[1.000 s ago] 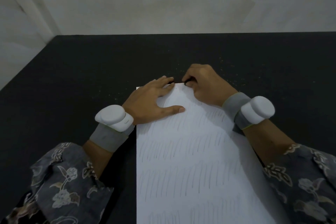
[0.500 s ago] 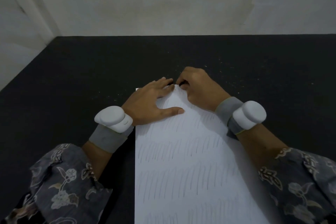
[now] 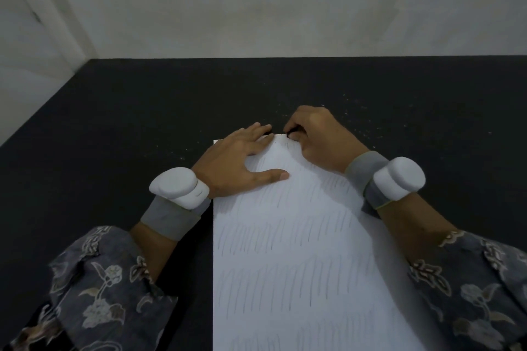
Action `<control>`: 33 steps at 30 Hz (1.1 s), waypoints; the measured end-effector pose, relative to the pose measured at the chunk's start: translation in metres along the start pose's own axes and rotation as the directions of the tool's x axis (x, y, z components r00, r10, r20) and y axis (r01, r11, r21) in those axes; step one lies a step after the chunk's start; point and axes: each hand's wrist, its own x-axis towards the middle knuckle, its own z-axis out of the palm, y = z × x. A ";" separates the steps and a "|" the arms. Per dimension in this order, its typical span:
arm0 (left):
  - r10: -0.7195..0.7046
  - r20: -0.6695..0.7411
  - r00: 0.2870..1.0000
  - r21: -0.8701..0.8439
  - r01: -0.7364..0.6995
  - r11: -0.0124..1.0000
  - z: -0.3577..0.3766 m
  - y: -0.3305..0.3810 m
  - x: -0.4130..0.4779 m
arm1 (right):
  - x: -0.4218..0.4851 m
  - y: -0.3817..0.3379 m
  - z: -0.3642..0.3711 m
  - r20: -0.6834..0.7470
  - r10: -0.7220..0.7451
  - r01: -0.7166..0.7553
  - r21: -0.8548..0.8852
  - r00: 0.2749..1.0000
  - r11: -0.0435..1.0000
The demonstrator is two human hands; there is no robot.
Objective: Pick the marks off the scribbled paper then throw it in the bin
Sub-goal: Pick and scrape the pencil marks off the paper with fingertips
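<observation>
The right hand (image 3: 319, 137) curls its fingers tight around a small dark thing, maybe an eraser, at the top edge of the paper (image 3: 285, 251). I can't tell for sure what it is. The left hand (image 3: 239, 162) lies flat with straight fingers, pressing the paper down on the black table (image 3: 128, 122). Little crumbs (image 3: 368, 120) lie past the hands. I think the job has only just begun: rows of pencil marks (image 3: 285, 231) fill nearly the whole sheet. No bin shows. I see no words to read.

We look from one head-worn camera, forward and steeply down, close over the table (image 3: 114, 128) toward the wall (image 3: 285, 3).
</observation>
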 end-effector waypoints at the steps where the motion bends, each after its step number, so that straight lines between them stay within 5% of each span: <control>1: 0.003 0.002 1.000 0.000 -0.003 1.000 0.000 0.001 0.001 | -0.001 0.002 -0.002 -0.011 0.022 -0.022 -0.001 1.000 1.000; 33: -0.009 0.023 1.000 0.017 0.009 1.000 -0.003 0.003 -0.001 | -0.001 -0.004 -0.003 0.022 -0.004 0.004 0.014 1.000 1.000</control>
